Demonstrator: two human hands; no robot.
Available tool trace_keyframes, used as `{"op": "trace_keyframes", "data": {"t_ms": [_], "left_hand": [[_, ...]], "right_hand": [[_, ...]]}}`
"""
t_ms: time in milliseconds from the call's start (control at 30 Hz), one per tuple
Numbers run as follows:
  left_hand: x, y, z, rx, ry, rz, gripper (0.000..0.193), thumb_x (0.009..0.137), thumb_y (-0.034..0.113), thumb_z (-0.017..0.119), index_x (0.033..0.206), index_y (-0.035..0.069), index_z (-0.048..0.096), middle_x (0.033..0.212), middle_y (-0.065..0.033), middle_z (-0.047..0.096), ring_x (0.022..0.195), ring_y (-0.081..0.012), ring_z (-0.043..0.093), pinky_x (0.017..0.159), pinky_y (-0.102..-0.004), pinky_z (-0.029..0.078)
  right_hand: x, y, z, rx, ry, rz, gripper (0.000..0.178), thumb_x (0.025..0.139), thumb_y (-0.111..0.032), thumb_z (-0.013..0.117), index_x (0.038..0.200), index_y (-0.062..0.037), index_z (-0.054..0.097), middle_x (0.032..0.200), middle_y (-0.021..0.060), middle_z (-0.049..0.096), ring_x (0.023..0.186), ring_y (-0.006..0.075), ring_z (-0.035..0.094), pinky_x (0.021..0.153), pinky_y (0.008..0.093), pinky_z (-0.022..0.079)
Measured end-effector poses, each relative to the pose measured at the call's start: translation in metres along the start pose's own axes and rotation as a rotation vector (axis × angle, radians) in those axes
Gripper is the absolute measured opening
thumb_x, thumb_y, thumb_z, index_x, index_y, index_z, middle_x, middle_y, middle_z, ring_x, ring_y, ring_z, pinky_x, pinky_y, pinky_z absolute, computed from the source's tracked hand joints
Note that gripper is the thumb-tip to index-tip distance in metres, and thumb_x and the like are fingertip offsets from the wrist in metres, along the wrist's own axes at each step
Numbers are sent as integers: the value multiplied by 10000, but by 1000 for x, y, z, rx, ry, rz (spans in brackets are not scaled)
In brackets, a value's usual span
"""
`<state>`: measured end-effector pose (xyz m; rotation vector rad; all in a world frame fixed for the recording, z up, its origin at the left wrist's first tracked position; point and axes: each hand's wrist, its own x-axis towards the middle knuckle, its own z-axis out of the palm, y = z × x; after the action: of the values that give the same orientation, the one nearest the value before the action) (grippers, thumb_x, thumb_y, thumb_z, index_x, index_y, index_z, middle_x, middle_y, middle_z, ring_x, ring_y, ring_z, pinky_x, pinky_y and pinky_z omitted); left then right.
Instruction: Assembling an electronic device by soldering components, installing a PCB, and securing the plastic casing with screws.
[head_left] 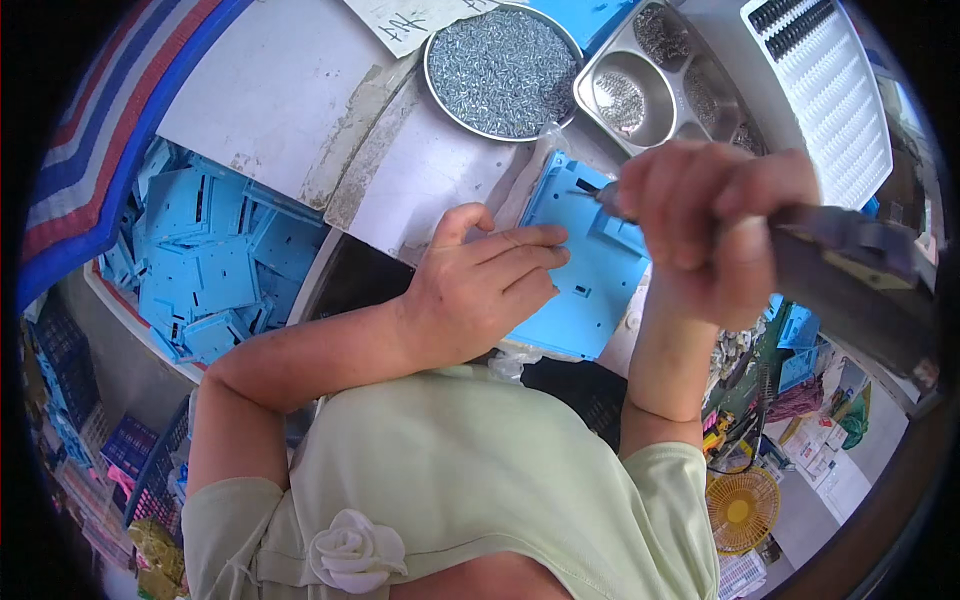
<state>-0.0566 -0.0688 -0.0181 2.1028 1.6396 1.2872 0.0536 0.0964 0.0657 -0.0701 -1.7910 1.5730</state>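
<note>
In front of me lies a flat blue plastic panel with small holes and slots. My left hand rests on its left part, most fingers stretched over the surface and one bent upward. Wrapped around a dark electric screwdriver, my right hand is above the panel's right side. The tool lies nearly level, its body running off to the right. Its thin bit points left over the far part of the panel; whether it touches a screw there, I cannot tell.
A round metal tray of small silver screws stands beyond the panel. Right of it is a divided steel tray with small parts. A white rack holds black pieces. Many blue panels fill a bin at left. A yellow basket is lower right.
</note>
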Motion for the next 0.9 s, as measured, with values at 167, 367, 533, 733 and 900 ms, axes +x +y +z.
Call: {"op": "trace_keyframes", "data": {"t_ms": [167,367,533,733,900], "left_hand": [[-1,0,-1,38,-18,2,76,847,169,721,863,140,653,1101,8,734,1127,-118,684,873,-403,379],[4,-14,-10,-139,20,8,183,803,146,812,934,110,689,1047,-33,753,1062,-172,714,948,-432,394],[13,-16,-19,-149,42,-63,211,802,106,829,970,93,703,1009,-49,771,1021,-211,740,1109,-489,353],[13,-11,-21,-153,73,-38,209,793,105,831,957,96,700,968,-51,770,991,-224,747,1125,-508,341],[16,-15,-29,-186,-64,34,217,785,145,842,945,96,704,975,-47,762,963,-239,733,1115,-533,345]], "right_hand": [[-13,12,15,-134,44,31,171,976,-131,623,957,-61,468,611,60,534,520,150,496,568,374,481],[-24,-8,3,-132,86,28,234,1021,-288,583,1151,-100,530,675,18,558,534,134,503,588,357,482],[-21,-43,13,190,-47,-27,285,1023,-373,601,1195,-160,523,696,-57,571,544,80,528,581,288,488],[-28,-45,23,201,-32,-20,265,1041,-362,589,1189,-154,518,667,-53,555,538,84,534,565,276,481],[-31,-49,26,169,-24,4,252,1046,-341,579,1181,-138,516,657,-45,547,534,94,525,581,297,482]]}}
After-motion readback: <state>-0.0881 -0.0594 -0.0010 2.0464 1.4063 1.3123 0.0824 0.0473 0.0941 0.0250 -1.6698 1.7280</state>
